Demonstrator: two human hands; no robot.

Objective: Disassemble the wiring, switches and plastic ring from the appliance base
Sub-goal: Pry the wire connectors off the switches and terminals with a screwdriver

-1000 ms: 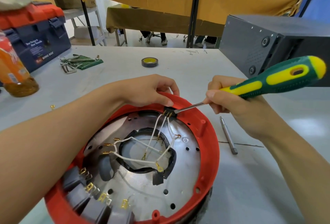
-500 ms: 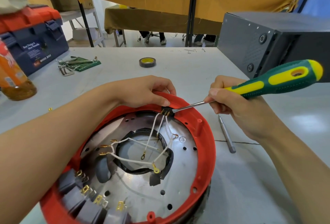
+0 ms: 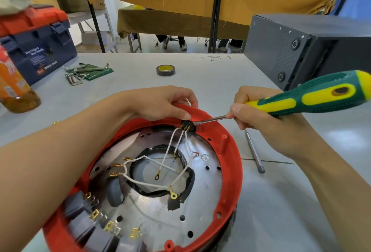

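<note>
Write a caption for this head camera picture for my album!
Left hand steadies the red ring while the right hand pries with a screwdriver.

Red plastic ring (image 3: pixel 230 163) rims the metal base (image 3: pixel 160 221) (white wires (image 3: pixel 170 147) loose inside).

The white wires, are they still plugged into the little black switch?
Plugged in: three white wires run up into brass terminals on the black switch.

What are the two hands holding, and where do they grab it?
The right hand grips the screwdriver at the front of its handle, near the shaft. The left hand holds the far rim of the red plastic ring, beside the black switch.
</note>
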